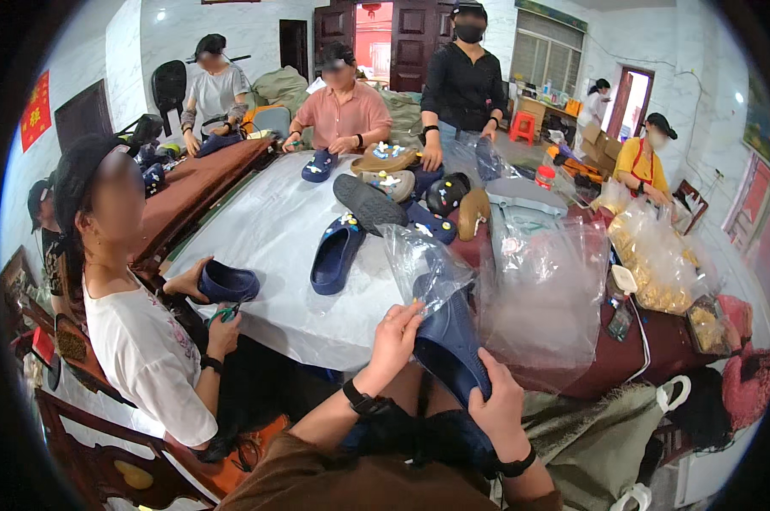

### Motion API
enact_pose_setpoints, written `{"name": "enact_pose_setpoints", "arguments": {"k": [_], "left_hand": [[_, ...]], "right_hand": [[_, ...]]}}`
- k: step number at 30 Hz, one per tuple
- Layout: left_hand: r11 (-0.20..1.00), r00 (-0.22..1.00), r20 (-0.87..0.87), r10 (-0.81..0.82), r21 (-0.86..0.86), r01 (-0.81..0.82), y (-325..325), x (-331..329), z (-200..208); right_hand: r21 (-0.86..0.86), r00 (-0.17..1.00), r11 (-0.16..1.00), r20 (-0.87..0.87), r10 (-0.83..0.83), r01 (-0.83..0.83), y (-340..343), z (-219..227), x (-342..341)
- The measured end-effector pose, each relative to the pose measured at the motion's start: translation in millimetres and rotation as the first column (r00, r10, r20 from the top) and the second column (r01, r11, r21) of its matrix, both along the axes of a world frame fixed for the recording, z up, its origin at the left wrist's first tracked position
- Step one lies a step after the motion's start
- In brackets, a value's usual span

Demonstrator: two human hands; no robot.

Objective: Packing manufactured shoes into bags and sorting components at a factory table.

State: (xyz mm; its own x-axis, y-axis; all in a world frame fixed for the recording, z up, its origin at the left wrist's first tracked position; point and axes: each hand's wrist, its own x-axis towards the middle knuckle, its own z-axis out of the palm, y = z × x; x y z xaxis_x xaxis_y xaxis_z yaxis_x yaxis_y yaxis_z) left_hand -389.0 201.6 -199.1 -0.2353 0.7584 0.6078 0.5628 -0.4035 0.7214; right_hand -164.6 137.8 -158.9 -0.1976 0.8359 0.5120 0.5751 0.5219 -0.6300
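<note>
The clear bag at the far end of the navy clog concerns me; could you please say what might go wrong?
The clear bag could tear or crease where the left hand pinches it. The navy clog might slip, as the right hand grips only its near end. The shoe pile just beyond could get bumped.

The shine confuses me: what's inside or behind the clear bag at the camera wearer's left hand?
The far end of the navy shoe shows through the clear bag. Creases and glare blur it; whether it is inside or just behind, I cannot tell.
</note>
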Motion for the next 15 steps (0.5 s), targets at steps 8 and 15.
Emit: {"name": "enact_pose_setpoints", "arguments": {"k": [8,15], "left_hand": [[1.000,1.000,0.010,0.006,0.024,-0.006,-12,2,4],[0.999,0.991,0.122,-0.045,-0.006,0.046,-9,8,-21]], "right_hand": [[0.127,0.980,0.992,0.195,-0.030,0.005,53,-38,-46],[0.047,0.964,0.986,0.207,-0.169,0.162,115,-73,-116]]}}
